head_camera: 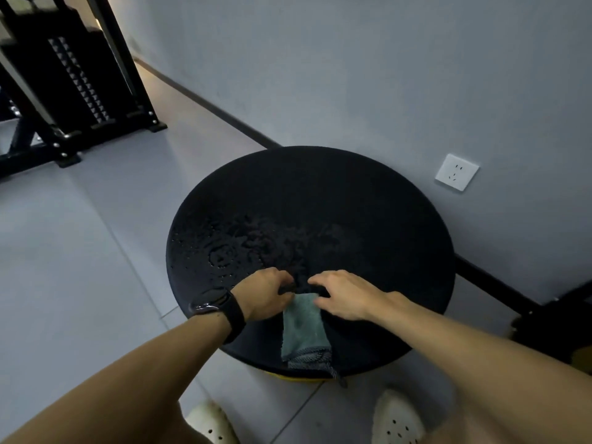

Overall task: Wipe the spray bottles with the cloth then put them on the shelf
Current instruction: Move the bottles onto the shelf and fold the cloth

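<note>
Cloth [302,328], teal, drapes over the near edge of the round black counter [320,193], which is wet on its left. Your left hand [264,293] pinches its far corner; your right hand [344,293] rests beside it, fingers loosely spread.

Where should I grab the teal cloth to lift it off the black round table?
Probably by the cloth's far end, where both hands meet. It lies flat on the table there, while the near end hangs over the rim, so pinch that top edge from above and lift.
</note>
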Motion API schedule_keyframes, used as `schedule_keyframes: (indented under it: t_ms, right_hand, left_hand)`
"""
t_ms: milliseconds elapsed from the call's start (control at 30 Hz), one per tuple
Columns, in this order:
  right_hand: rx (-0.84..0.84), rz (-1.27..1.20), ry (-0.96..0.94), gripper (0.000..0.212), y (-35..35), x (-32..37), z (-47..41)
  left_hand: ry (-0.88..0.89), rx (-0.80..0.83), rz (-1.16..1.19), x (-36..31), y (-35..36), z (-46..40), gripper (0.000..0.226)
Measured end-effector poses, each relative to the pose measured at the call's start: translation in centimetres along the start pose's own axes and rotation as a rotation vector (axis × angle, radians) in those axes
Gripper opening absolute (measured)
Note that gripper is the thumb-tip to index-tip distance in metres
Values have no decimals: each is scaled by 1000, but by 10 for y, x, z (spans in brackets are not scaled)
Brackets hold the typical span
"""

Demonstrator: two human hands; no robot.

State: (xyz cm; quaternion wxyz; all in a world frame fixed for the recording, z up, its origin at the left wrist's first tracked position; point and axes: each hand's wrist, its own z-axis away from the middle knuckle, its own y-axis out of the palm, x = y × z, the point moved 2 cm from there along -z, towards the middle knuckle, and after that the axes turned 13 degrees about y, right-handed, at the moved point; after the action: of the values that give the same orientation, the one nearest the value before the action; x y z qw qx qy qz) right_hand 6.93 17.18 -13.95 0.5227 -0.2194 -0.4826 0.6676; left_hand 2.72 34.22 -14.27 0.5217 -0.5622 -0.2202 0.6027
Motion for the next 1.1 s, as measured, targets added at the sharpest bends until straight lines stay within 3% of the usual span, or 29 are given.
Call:
schedule_keyframes:
  t_ms: [367,567,633,833,1100]
  right_hand:
    - [24,8,-38,46,24,3,-22]
    - [-10,36,-58,21,25,10,-19]
    - [-22,27,-67,20,22,11,-14]
    - [-7,-69,-17,14,-1,8,4]
    - [-167,-133,-10,12,-57,5,36]
  left_hand:
    - [-18,89,-48,8,28,-22,46]
    - [8,85,-83,4,27,-25,13]
    - [16,86,-67,2,25,-24,16]
    - [45,33,6,-11,4,-17,13]
    - [149,-60,-91,-51,-52,-7,18]
